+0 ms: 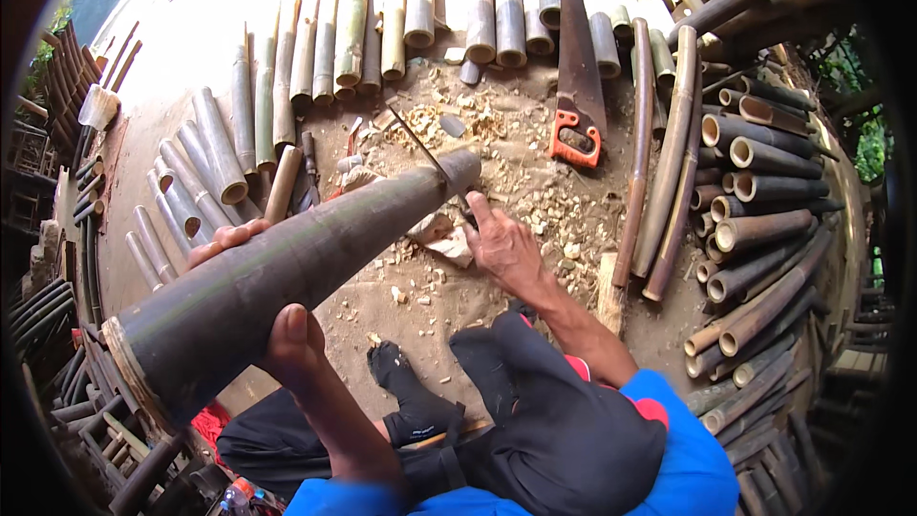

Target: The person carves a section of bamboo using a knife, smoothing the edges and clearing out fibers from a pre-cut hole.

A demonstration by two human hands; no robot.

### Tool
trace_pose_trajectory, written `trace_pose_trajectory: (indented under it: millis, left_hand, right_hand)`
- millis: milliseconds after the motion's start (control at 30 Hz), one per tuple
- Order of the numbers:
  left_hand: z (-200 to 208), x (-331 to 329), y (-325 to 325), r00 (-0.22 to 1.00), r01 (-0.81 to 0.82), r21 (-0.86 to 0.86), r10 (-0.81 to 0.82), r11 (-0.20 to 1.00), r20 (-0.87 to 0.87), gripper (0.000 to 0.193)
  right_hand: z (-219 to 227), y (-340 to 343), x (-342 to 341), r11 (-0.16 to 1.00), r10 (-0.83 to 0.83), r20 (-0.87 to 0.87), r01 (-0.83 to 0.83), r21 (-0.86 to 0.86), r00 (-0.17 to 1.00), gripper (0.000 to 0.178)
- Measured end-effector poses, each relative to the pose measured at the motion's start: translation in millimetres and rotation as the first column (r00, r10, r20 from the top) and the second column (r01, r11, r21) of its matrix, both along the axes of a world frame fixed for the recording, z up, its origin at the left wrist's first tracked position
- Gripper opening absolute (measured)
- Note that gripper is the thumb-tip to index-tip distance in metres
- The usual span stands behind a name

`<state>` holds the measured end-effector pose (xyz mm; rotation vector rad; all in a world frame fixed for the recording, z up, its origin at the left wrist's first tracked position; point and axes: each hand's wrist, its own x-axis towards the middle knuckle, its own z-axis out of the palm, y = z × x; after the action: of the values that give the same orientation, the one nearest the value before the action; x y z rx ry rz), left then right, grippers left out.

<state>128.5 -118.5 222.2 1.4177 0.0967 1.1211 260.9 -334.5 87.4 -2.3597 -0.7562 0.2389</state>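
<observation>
A thick dark bamboo tube point(277, 268) slants across the view, its pale cut end at the lower left and its narrower end toward the middle. My left hand point(296, 339) grips it from below, thumb on the near side and fingertips showing over the far side. My right hand point(504, 250) is closed around the handle end of a knife point(420, 146). The knife's thin dark blade lies crosswise over the tube near the narrower end. Most of the handle is hidden in my fingers. How deep the blade sits in the bamboo I cannot tell.
A handsaw point(578, 67) with an orange handle lies beyond my right hand. Wood chips point(463, 119) litter the ground. Cut bamboo tubes point(353, 29) lie in a row at the back; more are stacked point(774, 172) on the right. My dark-shod foot point(411, 382) rests below the tube.
</observation>
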Motion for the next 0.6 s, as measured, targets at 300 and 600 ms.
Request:
trace_pose_trajectory:
  millis: [300,600]
  left_hand:
    - [1,-1,0,1.000,-0.012,-0.066,0.013,0.998,0.008,0.092]
    - [2,-10,8,0.999,-0.041,-0.006,0.041,0.999,-0.006,0.092]
  right_hand:
    - [-30,-10,11,0.999,0.031,0.051,-0.029,-0.040,0.998,0.028]
    - [41,4,-22,0.887,0.043,0.184,-0.123,0.445,0.982,0.048]
